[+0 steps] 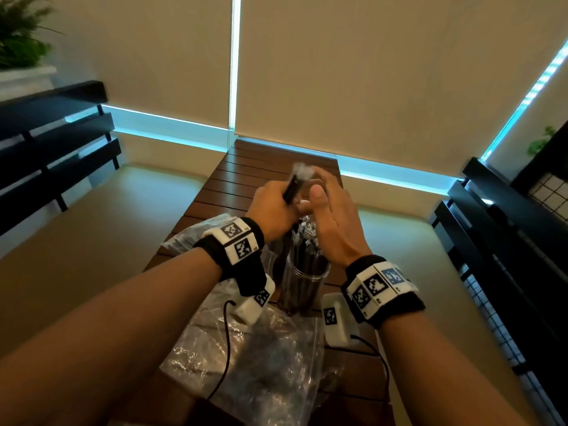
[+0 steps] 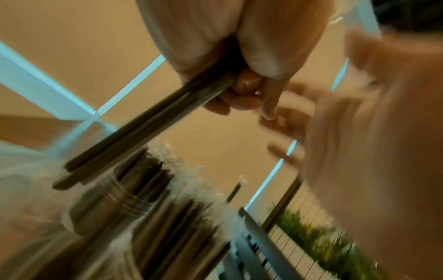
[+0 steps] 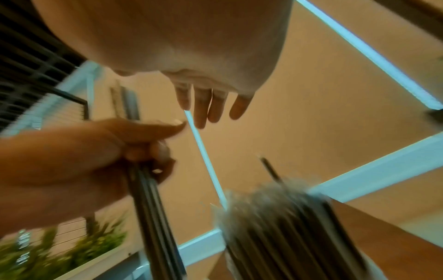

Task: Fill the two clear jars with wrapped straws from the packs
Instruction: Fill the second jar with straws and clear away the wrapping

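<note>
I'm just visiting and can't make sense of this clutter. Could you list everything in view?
Dark wrapped straws in hand: small bunch, black, gripped above the jar.
Clear plastic jar: one plainly seen, packed with dark straws, mid-table.
Clear plastic packs: at least two, crinkled, near edge and left of jar.
Brown slatted wooden table: one, centre.
Green plants: two, far left and right.
Black slatted benches: two, both sides.
Left hand: holding the bunch.
Right hand: fingers straight, beside it.

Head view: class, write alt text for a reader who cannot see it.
A person's left hand grips a small bundle of wrapped black straws above a clear jar already packed with straws, while the open right hand hovers beside it. Crinkled clear plastic packs lie on the slatted wooden table.
</note>
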`<state>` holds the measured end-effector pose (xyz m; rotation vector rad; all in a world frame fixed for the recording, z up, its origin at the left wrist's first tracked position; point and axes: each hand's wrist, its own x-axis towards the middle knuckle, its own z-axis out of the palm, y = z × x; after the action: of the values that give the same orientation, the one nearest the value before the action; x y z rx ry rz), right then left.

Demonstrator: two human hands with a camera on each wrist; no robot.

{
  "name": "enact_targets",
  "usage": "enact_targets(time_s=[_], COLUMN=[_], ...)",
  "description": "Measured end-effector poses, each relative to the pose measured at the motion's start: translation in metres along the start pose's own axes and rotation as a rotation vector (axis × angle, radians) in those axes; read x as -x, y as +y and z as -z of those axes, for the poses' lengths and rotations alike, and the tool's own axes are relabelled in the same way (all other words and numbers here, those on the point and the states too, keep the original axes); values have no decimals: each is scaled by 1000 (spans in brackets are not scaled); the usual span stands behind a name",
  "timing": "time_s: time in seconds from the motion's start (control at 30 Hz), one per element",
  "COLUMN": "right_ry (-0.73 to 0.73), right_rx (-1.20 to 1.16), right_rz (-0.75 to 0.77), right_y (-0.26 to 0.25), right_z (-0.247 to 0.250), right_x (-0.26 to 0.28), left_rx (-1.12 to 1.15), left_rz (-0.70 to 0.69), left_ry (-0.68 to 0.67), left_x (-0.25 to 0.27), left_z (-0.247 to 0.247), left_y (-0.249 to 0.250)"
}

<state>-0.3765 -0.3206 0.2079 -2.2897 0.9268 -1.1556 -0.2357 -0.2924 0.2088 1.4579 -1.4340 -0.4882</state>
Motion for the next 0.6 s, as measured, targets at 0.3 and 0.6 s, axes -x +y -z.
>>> enact_targets(time_s=[0.3,0.6], right_ry=[-231,-113], right_rx=[-87,-91], right_rz=[-546,-497], right_y=[82,94], right_z=[-24,-45], right_x=[51,51], left_rx=[407,429], left_rz=[3,11], left_ry=[98,66], left_x=[-19,-30], left_z=[-12,-51], left_y=[-1,-13])
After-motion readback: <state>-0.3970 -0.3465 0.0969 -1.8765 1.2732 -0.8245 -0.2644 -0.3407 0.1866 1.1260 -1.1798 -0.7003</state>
